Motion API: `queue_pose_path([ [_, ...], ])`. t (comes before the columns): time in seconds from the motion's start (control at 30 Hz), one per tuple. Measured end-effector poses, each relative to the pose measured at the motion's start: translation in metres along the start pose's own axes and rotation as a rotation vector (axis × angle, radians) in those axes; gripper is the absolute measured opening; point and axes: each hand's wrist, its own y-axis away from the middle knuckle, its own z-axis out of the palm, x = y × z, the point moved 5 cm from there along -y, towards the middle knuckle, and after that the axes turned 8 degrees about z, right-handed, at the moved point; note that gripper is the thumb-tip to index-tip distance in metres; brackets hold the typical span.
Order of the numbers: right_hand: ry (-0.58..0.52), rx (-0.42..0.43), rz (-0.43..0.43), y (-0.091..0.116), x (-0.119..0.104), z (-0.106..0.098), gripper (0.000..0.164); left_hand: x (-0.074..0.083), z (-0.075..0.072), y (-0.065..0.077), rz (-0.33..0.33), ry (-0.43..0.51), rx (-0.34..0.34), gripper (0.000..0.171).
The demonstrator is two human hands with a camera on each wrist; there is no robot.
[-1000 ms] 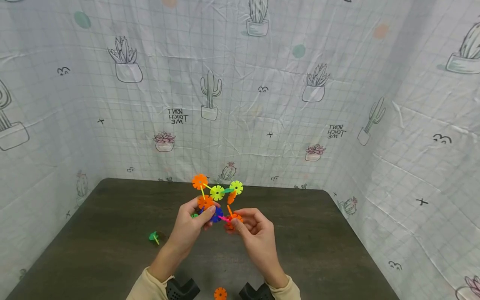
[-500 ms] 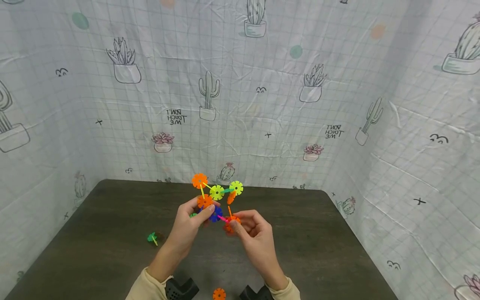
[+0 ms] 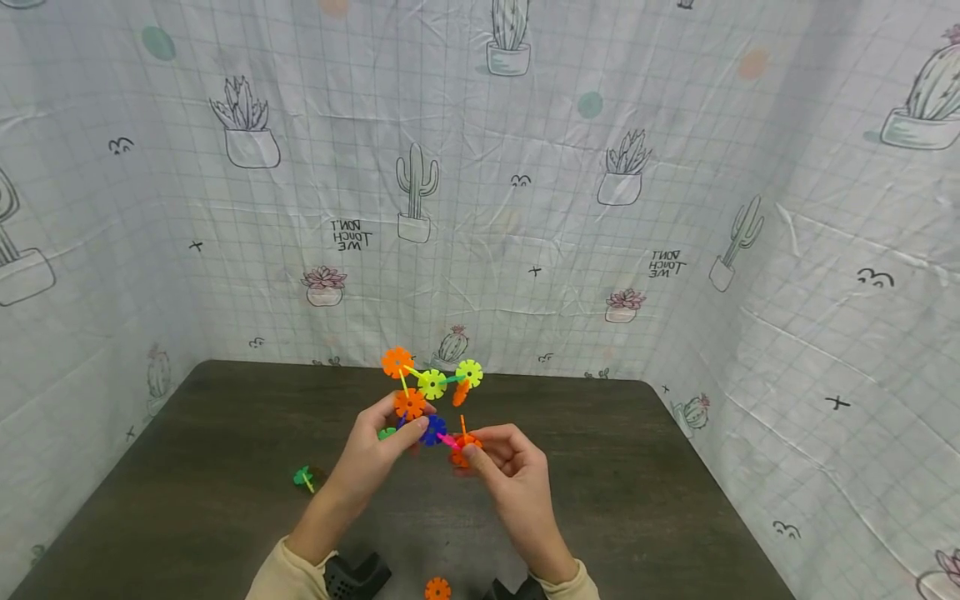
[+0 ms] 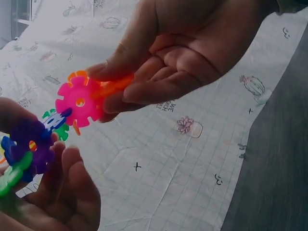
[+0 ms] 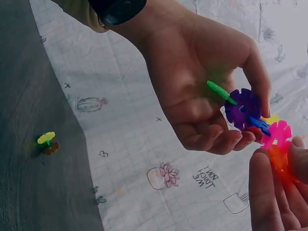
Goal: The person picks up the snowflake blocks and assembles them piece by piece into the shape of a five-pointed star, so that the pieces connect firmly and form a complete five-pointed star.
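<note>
A chain of interlocking snowflake discs is held in the air between both hands in the head view. My left hand point(image 3: 378, 442) pinches it near the blue disc point(image 3: 433, 430), thumb lying on that disc's edge. In my right hand point(image 3: 513, 475), thumb and fingers pinch the orange disc point(image 3: 465, 452) beside a pink disc point(image 5: 277, 134). An upright orange disc point(image 3: 463, 426) rises from the right-hand end, with a gap below another orange disc point(image 3: 461, 392). Yellow discs point(image 3: 432, 384) and an orange disc point(image 3: 397, 362) form the upper part. The left wrist view shows a purple disc point(image 4: 32, 147) by the left fingers.
A small cluster of joined green and yellow discs point(image 3: 303, 476) lies on the dark table point(image 3: 637, 500) at left. One loose orange disc point(image 3: 438, 588) lies near the front edge. A cactus-printed cloth point(image 3: 480, 275) stands around the back and sides.
My right hand has lowered slightly with its orange disc, and the gap between the upright orange disc and the one above it has widened. The left hand keeps its hold.
</note>
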Motion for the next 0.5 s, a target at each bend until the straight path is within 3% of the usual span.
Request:
queue_pose_path([
  [0.17, -0.015, 0.021, -0.016, 0.000, 0.000, -0.001, 0.026, -0.003, -0.002, -0.001, 0.008, -0.044, -0.027, 0.024],
  [0.33, -0.039, 0.076, -0.035, 0.001, 0.001, -0.002, 0.025, -0.007, -0.004, 0.000, -0.033, -0.053, -0.049, 0.032],
  [0.5, -0.019, 0.100, -0.080, 0.002, 0.001, -0.001, 0.023, -0.013, -0.002, 0.002, -0.042, 0.084, -0.113, 0.044],
])
